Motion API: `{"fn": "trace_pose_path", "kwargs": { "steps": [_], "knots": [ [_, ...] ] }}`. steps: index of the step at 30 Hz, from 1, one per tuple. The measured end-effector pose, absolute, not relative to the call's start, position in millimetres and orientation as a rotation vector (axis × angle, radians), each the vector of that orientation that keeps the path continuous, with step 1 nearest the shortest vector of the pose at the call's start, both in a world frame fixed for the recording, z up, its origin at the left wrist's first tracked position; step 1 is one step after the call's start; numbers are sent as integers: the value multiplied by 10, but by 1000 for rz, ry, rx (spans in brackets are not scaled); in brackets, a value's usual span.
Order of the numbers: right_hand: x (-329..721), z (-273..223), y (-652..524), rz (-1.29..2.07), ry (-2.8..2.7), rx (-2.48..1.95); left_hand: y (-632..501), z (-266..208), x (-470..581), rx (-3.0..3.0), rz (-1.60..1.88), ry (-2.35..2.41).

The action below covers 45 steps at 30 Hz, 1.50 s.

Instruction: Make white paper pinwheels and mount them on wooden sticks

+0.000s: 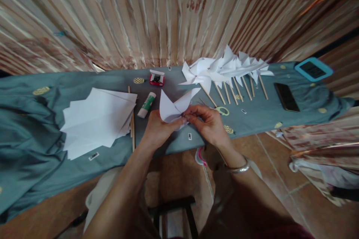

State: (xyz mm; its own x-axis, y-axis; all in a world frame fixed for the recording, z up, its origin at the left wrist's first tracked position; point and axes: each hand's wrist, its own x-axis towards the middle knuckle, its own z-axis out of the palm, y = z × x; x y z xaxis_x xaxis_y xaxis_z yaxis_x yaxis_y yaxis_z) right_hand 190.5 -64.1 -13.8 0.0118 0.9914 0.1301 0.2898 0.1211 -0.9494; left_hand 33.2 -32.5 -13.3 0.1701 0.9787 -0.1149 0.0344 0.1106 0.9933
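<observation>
A white paper pinwheel (168,105), its corners curled in, is held over the front half of the cloth-covered table. My left hand (159,129) grips its lower left side, thumb stretched across toward the centre. My right hand (206,121) pinches at the pinwheel's right edge near the middle; whatever small thing lies between those fingertips is too small to make out. Just left of my hands lies a glue stick (147,105), and behind it an open red and white box (157,78) holds small dark pieces. Scissors with pale green handles (222,111) rest right of my right hand.
Loose white paper sheets (97,121) lie at left beside thin wooden sticks (133,130). Finished-looking pinwheels on sticks (207,71) overlap in a row at the back right. A phone (286,97) and a blue-framed device (314,69) lie farther right. A curtain (168,15) hangs behind.
</observation>
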Motion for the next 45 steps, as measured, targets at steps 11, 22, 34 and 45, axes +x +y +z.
{"fn": "trace_pose_path", "kwargs": {
  "steps": [11, 22, 34, 45],
  "knots": [
    [1904, -138, -664, 796, -1494, -1384, -306, -202, 292, 1279, 1020, 1176],
    [1931, -137, -636, 803, -1299, -1387, -320, -69, 293, 1256, 1004, 1171],
    [1913, -93, -643, 1211, -1095, -1242, -316, -153, 284, 1282, 973, 1158],
    [1905, -137, -625, 1269, -1045, -1247, -322, -128, 286, 1258, 962, 1230]
  ]
}}
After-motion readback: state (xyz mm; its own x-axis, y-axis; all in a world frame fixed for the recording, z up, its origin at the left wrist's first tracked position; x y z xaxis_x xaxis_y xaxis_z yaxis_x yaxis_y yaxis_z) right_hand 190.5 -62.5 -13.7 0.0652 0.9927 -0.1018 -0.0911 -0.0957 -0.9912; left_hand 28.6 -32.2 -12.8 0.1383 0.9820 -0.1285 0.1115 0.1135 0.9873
